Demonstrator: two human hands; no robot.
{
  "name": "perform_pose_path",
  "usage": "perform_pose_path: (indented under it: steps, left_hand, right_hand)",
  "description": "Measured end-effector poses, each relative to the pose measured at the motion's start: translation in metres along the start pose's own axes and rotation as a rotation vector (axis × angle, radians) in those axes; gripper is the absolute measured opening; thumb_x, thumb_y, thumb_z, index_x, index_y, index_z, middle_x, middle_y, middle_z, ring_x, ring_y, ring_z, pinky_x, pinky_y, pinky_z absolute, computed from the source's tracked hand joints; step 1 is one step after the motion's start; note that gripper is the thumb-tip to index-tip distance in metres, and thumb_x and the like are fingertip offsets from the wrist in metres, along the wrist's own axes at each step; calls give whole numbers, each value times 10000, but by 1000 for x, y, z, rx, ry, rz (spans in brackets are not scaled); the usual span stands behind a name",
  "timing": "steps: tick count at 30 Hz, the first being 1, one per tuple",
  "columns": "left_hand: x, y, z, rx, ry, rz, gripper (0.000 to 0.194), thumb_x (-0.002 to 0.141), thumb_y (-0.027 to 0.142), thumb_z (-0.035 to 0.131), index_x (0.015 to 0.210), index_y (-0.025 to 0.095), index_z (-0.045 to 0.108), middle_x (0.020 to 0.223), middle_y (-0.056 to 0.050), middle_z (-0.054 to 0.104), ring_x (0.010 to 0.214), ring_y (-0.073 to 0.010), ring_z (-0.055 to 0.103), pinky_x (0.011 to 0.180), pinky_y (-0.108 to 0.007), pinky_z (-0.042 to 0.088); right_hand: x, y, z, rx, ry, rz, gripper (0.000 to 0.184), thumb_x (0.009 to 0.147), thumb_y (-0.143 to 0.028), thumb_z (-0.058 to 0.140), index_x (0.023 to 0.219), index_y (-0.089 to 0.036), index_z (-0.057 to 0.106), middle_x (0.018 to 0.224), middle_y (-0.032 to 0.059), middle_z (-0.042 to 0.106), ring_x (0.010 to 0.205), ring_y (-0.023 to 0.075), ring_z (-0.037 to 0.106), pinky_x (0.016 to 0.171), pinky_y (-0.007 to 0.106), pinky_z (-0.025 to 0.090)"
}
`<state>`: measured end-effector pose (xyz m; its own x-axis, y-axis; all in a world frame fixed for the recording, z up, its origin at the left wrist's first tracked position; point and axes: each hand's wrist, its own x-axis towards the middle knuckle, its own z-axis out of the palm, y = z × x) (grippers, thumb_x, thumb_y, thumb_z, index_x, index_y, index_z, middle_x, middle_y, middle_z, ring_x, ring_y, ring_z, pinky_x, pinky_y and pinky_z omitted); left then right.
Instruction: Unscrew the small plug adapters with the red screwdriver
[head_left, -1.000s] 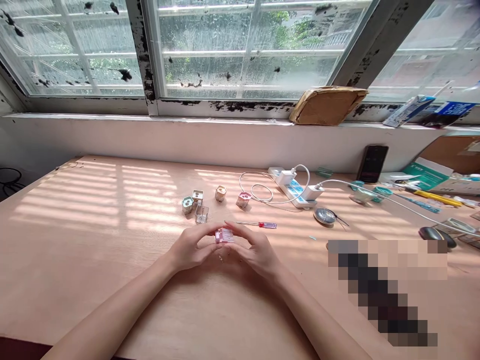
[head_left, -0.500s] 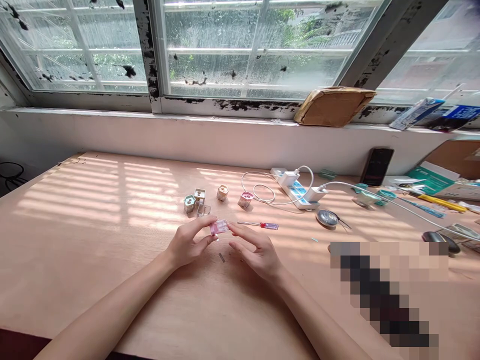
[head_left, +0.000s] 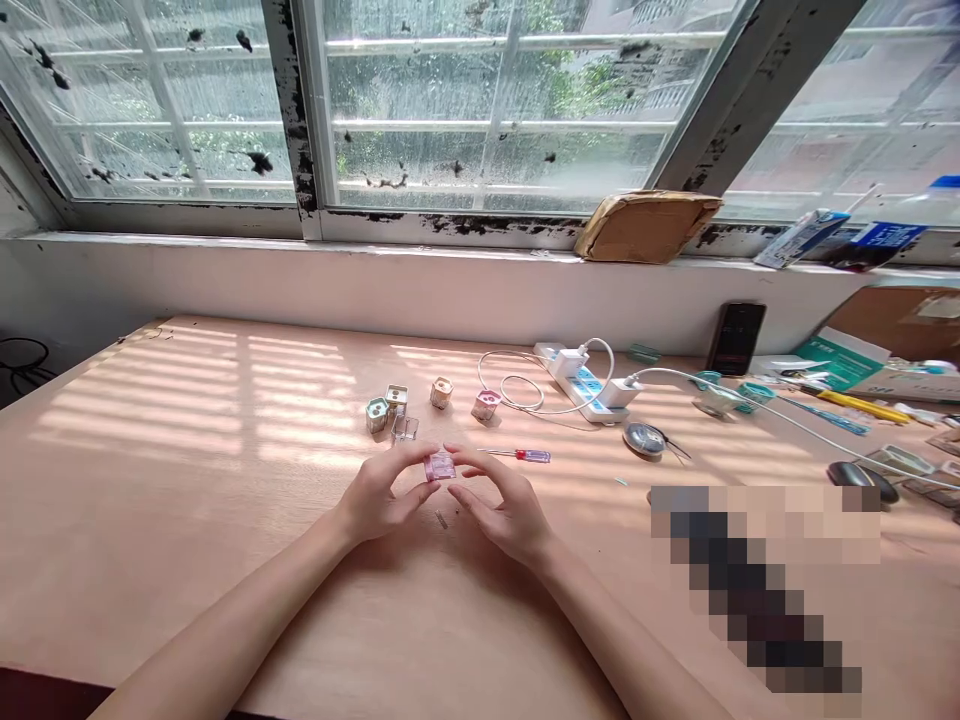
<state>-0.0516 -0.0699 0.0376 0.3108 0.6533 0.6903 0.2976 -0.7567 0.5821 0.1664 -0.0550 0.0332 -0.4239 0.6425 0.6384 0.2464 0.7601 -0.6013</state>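
My left hand (head_left: 382, 492) and my right hand (head_left: 499, 508) meet over the plywood table (head_left: 187, 480), and their fingertips hold a small pink transparent block (head_left: 440, 466) between them. A tiny metal piece (head_left: 441, 519) lies just below the hands. Beyond them stand a clear plastic cube (head_left: 404, 430), a teal metal-topped part (head_left: 376, 414), a brass-topped part (head_left: 397, 398), a round-holed tan part (head_left: 441, 392) and a pink part (head_left: 486, 405). A red-handled screwdriver (head_left: 525, 455) lies near my right fingertips.
Behind the small parts lie a white power strip (head_left: 581, 385) with chargers and white cables. A black phone (head_left: 736, 338) leans at the wall. A round metal object (head_left: 644, 440) and a computer mouse (head_left: 859, 482) lie to the right. A pixelated patch covers the lower right.
My right hand has come back in, and its fingers again touch the pink block. Half a second ago only my left hand held it. The block now sits slightly lower and more level.
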Motion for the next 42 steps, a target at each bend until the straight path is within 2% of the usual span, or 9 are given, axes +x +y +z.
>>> perform_pose_path:
  steps: [4,7,15,20,22,25,29,32,42]
  left_hand:
    - [0,6,4,-168,-47,-72,381,920,155,618,1279,179,493,1127,-115,697,1040,-218,712,935,-368,600]
    - [-1,8,5,-238,-92,-101,356,920,133,590,1255,183,478,1090,-105,684,998,-211,718,910,-352,603]
    - [0,9,7,-296,-119,-164,312,930,152,589,1222,189,487,1058,-96,675,958,-203,713,874,-327,596]
    - [1,3,3,-221,-57,-166,261,932,176,591,1185,170,528,992,-87,669,920,-198,692,853,-334,590]
    - [2,1,-1,-161,-15,-155,195,947,203,578,1137,159,574,965,-88,668,886,-187,671,829,-326,585]
    - [5,0,-4,-114,-12,-123,155,969,228,553,1085,156,625,964,-96,679,856,-180,648,795,-318,578]
    - [4,1,-1,-109,-65,-95,173,949,208,567,1106,164,626,987,-100,686,865,-185,649,789,-315,564]
    - [1,1,3,-143,-88,-127,219,935,209,580,1150,168,596,987,-96,686,872,-189,660,790,-312,568]
    - [-2,1,4,-252,-71,-208,232,931,212,604,1150,163,543,951,-80,676,891,-181,681,821,-308,590]
  right_hand:
    - [3,-4,3,-118,-7,-134,344,984,-180,572,1314,-272,595,1311,111,640,1170,248,653,929,399,598]
    - [2,-3,6,-180,6,-193,296,985,-150,560,1246,-268,636,1290,120,642,1114,236,677,919,382,597]
    - [2,-2,7,-232,55,-240,319,981,-101,553,1220,-284,656,1246,108,658,1017,216,698,827,344,605]
    - [3,2,-1,-265,35,-242,408,979,-144,599,1362,-278,557,1284,117,653,1108,245,676,898,393,594]
    - [3,6,-8,-287,61,-201,483,972,-177,624,1429,-275,499,1291,122,650,1154,262,657,939,420,586]
    - [3,9,-15,-314,105,-162,502,966,-182,630,1440,-288,502,1290,109,653,1168,270,652,965,433,580]
    - [2,8,-11,-300,69,-212,464,962,-157,628,1396,-300,555,1276,101,662,1124,257,674,926,404,595]
    - [1,6,-4,-296,41,-230,394,976,-141,592,1329,-315,617,1254,88,677,1035,235,703,861,371,608]
    - [4,3,-4,-319,61,-297,392,984,-118,572,1315,-317,644,1195,72,720,949,231,703,798,383,602]
